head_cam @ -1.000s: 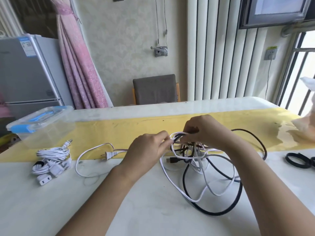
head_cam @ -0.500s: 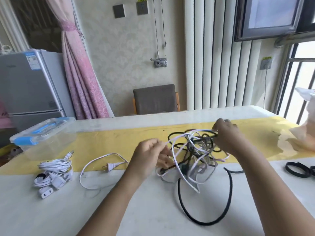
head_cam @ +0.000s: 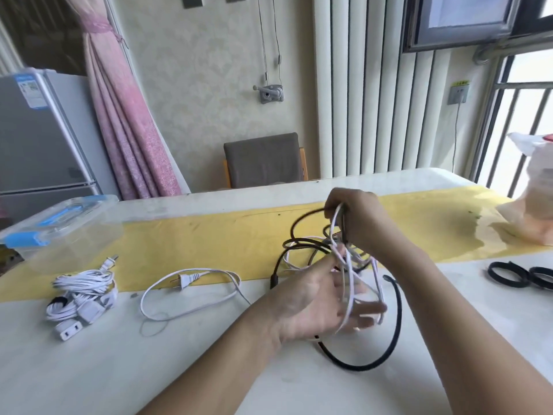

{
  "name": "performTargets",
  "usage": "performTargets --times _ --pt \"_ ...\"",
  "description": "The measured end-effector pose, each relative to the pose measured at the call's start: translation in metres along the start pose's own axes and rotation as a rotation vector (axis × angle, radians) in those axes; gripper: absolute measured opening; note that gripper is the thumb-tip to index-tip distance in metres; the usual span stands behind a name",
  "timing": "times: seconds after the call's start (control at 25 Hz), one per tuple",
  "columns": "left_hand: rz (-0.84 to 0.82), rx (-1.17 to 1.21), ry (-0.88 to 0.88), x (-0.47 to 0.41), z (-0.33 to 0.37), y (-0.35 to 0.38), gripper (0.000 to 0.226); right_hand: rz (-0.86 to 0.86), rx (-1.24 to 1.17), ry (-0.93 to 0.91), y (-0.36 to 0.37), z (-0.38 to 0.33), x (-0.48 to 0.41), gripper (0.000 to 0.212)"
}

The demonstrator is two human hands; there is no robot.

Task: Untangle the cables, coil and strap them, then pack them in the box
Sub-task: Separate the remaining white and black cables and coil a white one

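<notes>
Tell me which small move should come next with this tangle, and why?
Probably the left hand should pinch one white strand and draw it left, toward the free plug. The right hand grips the tangle lifted off the table; the left is open among the white strands, and black and white cables cross each other.

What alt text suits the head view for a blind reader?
A right hand holds a tangle of black and white cables over a table; the open left hand reaches into its loops. A strapped white coil and clear box sit left.
</notes>
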State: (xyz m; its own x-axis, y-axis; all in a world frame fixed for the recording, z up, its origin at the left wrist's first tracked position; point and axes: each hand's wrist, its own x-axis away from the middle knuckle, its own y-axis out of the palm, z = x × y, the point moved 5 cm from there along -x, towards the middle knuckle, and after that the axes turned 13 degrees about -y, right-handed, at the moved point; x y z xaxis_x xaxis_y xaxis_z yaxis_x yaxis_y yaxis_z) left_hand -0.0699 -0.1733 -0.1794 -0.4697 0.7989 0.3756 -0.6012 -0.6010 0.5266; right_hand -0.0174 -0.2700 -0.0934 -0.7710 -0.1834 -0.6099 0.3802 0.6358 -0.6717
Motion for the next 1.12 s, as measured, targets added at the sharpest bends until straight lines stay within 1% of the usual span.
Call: performTargets --times 0.04,0.08,0.12,0.16,0.2,0.24,0.28,0.32,0.36,0.4,0.44,0.48,0.52,0.56,0.6,0.64,0.68,0.72,0.76,0.8,0.84,0.88,0.92,0.96,1.0,1.08,1.12 --pt "0.053 -0.021 0.085 -0.006 0.012 -0.004 0.070 0.153 -0.060 0.043 -0.009 0.001 0.000 0.030" --pt "0.174 -0.119 0.186 -0.009 0.028 -0.011 0.074 0.303 -0.097 0.079 -0.020 0.003 0.001 0.028" --pt "0.358 -0.300 0.279 -0.007 0.047 -0.019 0.080 0.411 -0.097 0.109 -0.030 0.007 0.004 0.026" --pt "0.586 -0.565 0.345 -0.001 0.067 -0.032 0.092 0.450 -0.058 0.147 -0.036 0.012 0.006 0.025" --pt "0.867 -0.863 0.341 0.008 0.087 -0.047 0.107 0.424 0.020 0.195 -0.039 0.020 0.008 0.024" --pt "1.130 -1.096 0.265 0.019 0.104 -0.067 0.122 0.330 0.129 0.255 -0.038 0.029 0.010 0.022" --pt "1.294 -1.229 0.187 0.031 0.115 -0.084 0.128 0.186 0.237 0.305 -0.034 0.037 0.011 0.019" --pt "1.340 -1.296 0.124 0.036 0.119 -0.102 0.129 -0.006 0.321 0.353 -0.027 0.047 0.012 0.015" --pt "1.313 -1.337 0.085 0.039 0.116 -0.113 0.126 -0.233 0.386 0.378 -0.017 0.055 0.015 0.012" --pt "1.250 -1.352 0.075 0.038 0.110 -0.121 0.119 -0.467 0.426 0.389 -0.006 0.058 0.020 0.011" --pt "1.176 -1.347 0.103 0.035 0.102 -0.124 0.108 -0.657 0.435 0.389 0.001 0.059 0.024 0.014" --pt "1.127 -1.324 0.157 0.031 0.094 -0.126 0.094 -0.773 0.419 0.375 0.006 0.058 0.028 0.020" --pt "1.134 -1.293 0.228 0.029 0.087 -0.125 0.079 -0.845 0.386 0.362 0.009 0.055 0.032 0.028" --pt "1.201 -1.274 0.294 0.030 0.084 -0.125 0.063 -0.888 0.356 0.368 0.009 0.052 0.035 0.045" --pt "1.310 -1.275 0.355 0.033 0.082 -0.121 0.050 -0.903 0.350 0.371 0.007 0.050 0.035 0.061" --pt "1.421 -1.275 0.409 0.036 0.080 -0.115 0.039 -0.891 0.355 0.357 0.006 0.050 0.034 0.063" --pt "1.465 -1.265 0.489 0.037 0.077 -0.105 0.030 -0.842 0.358 0.318 0.006 0.049 0.030 0.052" --pt "1.409 -1.210 0.559 0.034 0.071 -0.093 0.019 -0.743 0.363 0.290 0.006 0.048 0.024 0.038" --pt "1.291 -1.130 0.576 0.027 0.063 -0.079 0.009 -0.599 0.353 0.283 0.004 0.048 0.018 0.031" --pt "1.158 -1.059 0.526 0.016 0.054 -0.068 0.014 -0.455 0.337 0.278 0.002 0.045 0.014 0.031" --pt "1.031 -1.040 0.448 0.002 0.043 -0.058 0.023 -0.345 0.312 0.261 0.001 0.043 0.011 0.033" --pt "0.943 -1.086 0.392 -0.011 0.033 -0.052 0.028 -0.280 0.271 0.229 0.001 0.042 0.008 0.035" --pt "0.899 -1.148 0.388 -0.020 0.026 -0.047 0.027 -0.276 0.215 0.191 0.005 0.042 0.007 0.039" --pt "0.873 -1.175 0.418 -0.025 0.023 -0.046 0.025 -0.314 0.147 0.158 0.012 0.043 0.007 0.042" --pt "0.872 -1.177 0.456 -0.024 0.022 -0.044 0.022 -0.341 0.077 0.144 0.019 0.044 0.008 0.039" --pt "0.939 -1.199 0.518 -0.017 0.023 -0.046 0.024 -0.350 -0.018 0.203 0.028 0.052 0.011 0.020" --pt "0.976 -1.226 0.542 -0.013 0.024 -0.046 0.027 -0.382 -0.003 0.252 0.031 0.059 0.012 0.027"
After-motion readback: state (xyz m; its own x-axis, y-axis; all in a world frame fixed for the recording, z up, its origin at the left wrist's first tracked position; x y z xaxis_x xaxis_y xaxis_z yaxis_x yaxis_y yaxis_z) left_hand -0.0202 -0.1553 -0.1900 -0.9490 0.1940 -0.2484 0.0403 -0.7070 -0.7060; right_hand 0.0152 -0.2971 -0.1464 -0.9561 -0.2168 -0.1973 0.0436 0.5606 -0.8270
